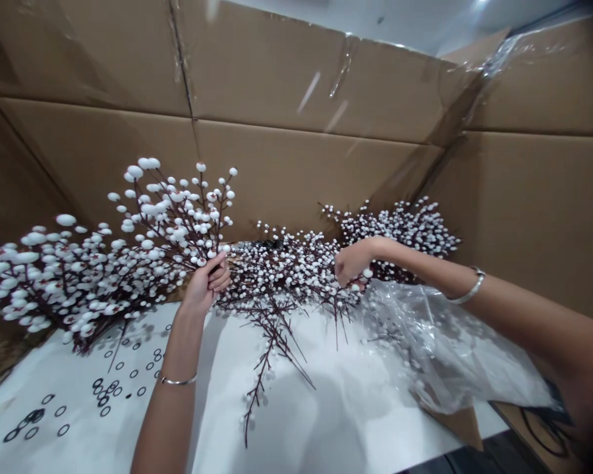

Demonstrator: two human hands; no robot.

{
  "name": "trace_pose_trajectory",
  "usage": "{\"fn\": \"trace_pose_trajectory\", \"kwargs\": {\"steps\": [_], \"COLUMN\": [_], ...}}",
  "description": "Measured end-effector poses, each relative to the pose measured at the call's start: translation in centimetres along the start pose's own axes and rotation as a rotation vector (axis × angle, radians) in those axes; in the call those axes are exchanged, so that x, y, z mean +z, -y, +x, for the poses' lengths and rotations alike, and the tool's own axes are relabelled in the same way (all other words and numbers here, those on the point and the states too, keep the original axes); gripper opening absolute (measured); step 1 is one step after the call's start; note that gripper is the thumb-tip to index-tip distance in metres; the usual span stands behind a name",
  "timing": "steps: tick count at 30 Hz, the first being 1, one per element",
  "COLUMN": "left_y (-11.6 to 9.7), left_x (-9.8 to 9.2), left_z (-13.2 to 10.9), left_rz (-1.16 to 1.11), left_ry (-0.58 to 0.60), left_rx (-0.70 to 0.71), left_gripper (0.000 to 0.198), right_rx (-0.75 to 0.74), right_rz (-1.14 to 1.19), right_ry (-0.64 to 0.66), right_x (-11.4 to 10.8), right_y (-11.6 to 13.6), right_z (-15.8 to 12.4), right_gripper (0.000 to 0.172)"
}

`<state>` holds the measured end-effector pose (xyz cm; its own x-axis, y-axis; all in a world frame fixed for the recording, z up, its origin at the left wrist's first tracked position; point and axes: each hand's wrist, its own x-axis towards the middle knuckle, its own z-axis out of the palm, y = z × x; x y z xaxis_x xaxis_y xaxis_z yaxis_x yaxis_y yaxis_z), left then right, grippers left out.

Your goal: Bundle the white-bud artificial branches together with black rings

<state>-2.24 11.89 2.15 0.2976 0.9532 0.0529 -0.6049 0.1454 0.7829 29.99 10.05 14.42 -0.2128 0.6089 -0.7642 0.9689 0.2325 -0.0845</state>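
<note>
My left hand (208,282) is closed around the stems of a bunch of white berry branches (175,214), held upright with the berries fanned out above the fist. Over the middle pile of berry branches (286,263), my right hand (354,263) is closed with its fingers bent down; white berries show right at its fingertips, on a branch it seems to pinch, though the stem is mostly hidden. Left of my left hand lies a large bundle of white berry branches (64,283). Bare brown stems (271,342) stick out from the middle pile towards me.
Many small black rings (103,388) lie scattered on the white table (277,428) at left. A clear plastic bag (435,342) spreads under my right forearm. More berry branches (405,227) rest behind my right hand. Tall cardboard walls (301,158) enclose the back and sides.
</note>
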Motion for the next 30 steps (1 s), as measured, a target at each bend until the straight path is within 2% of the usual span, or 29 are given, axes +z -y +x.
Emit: {"fn": "trace_pose_trajectory", "kwargs": {"steps": [2, 3, 5, 7, 9, 11, 13, 16, 18, 20, 24, 26, 28, 30], "left_y": [0.0, 0.0, 0.1, 0.2, 0.3, 0.3, 0.3, 0.3, 0.3, 0.4, 0.4, 0.4, 0.3, 0.3], "left_x": [0.1, 0.1, 0.2, 0.2, 0.2, 0.1, 0.1, 0.2, 0.2, 0.2, 0.2, 0.2, 0.2, 0.2], "left_z": [0.0, 0.0, 0.0, 0.1, 0.2, 0.2, 0.2, 0.1, 0.2, 0.2, 0.3, 0.3, 0.3, 0.3], "left_rz": [0.001, -0.001, -0.008, -0.012, -0.011, -0.009, -0.013, -0.016, -0.018, -0.022, -0.015, -0.008, -0.004, -0.005], "left_ry": [-0.003, -0.004, -0.002, 0.003, 0.006, 0.005, 0.008, 0.01, 0.005, 0.001, 0.004, 0.004, 0.003, 0.0], "left_rx": [0.005, 0.007, 0.0, -0.01, -0.013, -0.009, -0.009, -0.012, -0.018, -0.025, -0.021, -0.019, -0.018, -0.017], "left_gripper": [0.031, 0.031, 0.031, 0.031, 0.031, 0.031, 0.031, 0.03, 0.032, 0.033, 0.032, 0.032, 0.031, 0.03], "right_rx": [-0.041, -0.023, 0.05, 0.059, 0.002, -0.054, -0.06, 0.014, 0.056, 0.059, 0.079, 0.086, 0.062, 0.005], "right_rz": [0.143, 0.191, 0.222, 0.22, 0.222, 0.206, 0.133, 0.005, -0.041, -0.038, -0.036, -0.041, -0.008, 0.102], "right_ry": [0.118, 0.129, 0.033, -0.102, -0.175, -0.192, -0.219, -0.244, -0.268, -0.279, -0.291, -0.302, -0.31, -0.306], "right_x": [-0.2, -0.2, 0.1, 0.9, 1.9, 3.1, 4.2, 5.7, 6.6, 7.5, 9.2, 9.9, 10.4, 10.5], "right_y": [-1.1, -1.8, -3.0, -3.9, -4.1, -3.7, -2.9, -1.9, -1.5, -1.3, -1.3, -1.5, -1.9, -2.6], "right_z": [0.0, 0.0, 0.3, 0.8, 1.4, 2.1, 3.0, 4.5, 5.4, 6.1, 7.2, 7.6, 8.0, 8.3], "right_gripper": [0.043, 0.052, 0.062, 0.057, 0.044, 0.038, 0.041, 0.042, 0.033, 0.024, 0.024, 0.017, 0.01, 0.012]}}
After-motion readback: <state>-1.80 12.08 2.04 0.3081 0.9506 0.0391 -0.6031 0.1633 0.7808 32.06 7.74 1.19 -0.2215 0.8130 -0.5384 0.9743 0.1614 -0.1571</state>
